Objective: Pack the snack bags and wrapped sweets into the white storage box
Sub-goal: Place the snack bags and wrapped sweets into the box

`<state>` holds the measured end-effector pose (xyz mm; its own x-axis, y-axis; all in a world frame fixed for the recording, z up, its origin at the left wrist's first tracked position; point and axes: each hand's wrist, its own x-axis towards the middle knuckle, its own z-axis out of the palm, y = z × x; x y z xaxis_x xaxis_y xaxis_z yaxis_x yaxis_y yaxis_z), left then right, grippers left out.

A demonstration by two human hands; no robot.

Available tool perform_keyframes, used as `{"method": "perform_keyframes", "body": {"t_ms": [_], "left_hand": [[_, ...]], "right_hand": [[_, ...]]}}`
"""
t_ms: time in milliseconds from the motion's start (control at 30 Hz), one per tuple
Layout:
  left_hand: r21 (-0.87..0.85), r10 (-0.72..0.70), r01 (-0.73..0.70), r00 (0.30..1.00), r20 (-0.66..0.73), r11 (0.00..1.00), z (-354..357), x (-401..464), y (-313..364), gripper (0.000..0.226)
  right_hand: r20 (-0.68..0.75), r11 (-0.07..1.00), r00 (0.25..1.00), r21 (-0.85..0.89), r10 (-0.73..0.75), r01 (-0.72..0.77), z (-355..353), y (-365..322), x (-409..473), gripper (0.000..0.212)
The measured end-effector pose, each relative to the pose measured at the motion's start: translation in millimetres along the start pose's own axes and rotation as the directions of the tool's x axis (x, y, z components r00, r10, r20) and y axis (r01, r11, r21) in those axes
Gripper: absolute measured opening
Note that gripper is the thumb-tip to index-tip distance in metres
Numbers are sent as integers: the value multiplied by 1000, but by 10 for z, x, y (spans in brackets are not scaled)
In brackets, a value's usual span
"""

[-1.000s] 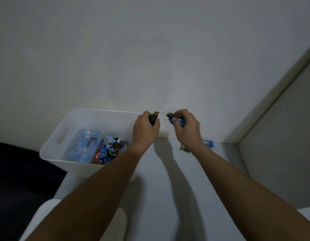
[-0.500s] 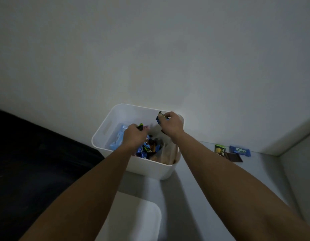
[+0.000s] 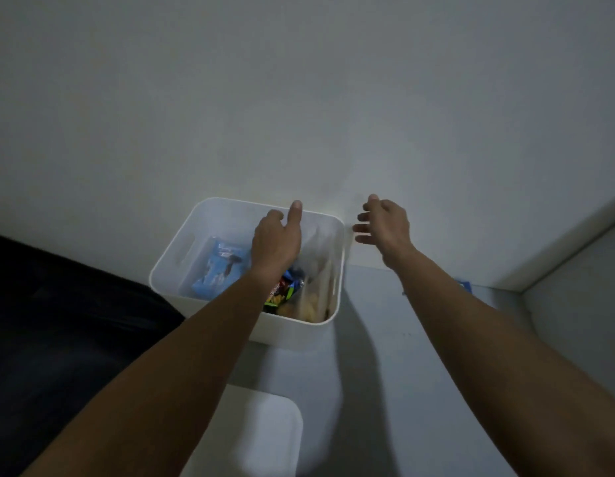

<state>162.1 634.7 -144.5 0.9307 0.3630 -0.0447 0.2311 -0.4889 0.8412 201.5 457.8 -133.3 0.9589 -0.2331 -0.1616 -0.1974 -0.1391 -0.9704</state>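
Note:
The white storage box (image 3: 175, 266) stands on the grey surface against the wall. Inside lie a light blue snack bag (image 3: 216, 266), a clear bag of pale snacks (image 3: 316, 290) and several small wrapped sweets (image 3: 285, 290). My left hand (image 3: 277, 241) hovers over the box with fingers relaxed and holds nothing. My right hand (image 3: 385, 225) is just right of the box's far corner, fingers spread and empty. A blue wrapped sweet (image 3: 465, 285) peeks out from behind my right forearm on the surface.
A white lid or second container (image 3: 264, 432) lies near the front edge below the box. A dark area (image 3: 58, 321) fills the left. The wall runs behind, and a side panel (image 3: 581, 297) closes the right.
Both hands held wrapped sweets over the box half a second ago; now both are empty with fingers open, and the right hand has moved right, out past the box's rim.

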Motion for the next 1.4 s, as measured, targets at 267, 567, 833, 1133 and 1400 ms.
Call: {"method": "perform_keyframes", "body": {"t_ms": [267,567,833,1133,1400], "left_hand": [[-1,286,-291,938,197,957,1081,-512,635,49],[188,195,-309,867,459,932,2222,-839,302,43],[377,197,-427,834,516,822,2953,-718,-51,62],[436,349,-599,775,527,672,3476,-570,-293,67],[344,438,-611,772,461,713,3439,-597,-349,32]], "right_hand": [[-128,974,985,-184,113,-135,-1313,565,160,31],[-124,803,984,-569,130,-178,-2163,1347,310,24],[102,660,989,-751,110,4,-2290,1868,706,50],[285,452,958,-860,42,236,-2216,2171,940,69],[388,376,922,-854,-4,361,-2182,2285,894,55]]}}
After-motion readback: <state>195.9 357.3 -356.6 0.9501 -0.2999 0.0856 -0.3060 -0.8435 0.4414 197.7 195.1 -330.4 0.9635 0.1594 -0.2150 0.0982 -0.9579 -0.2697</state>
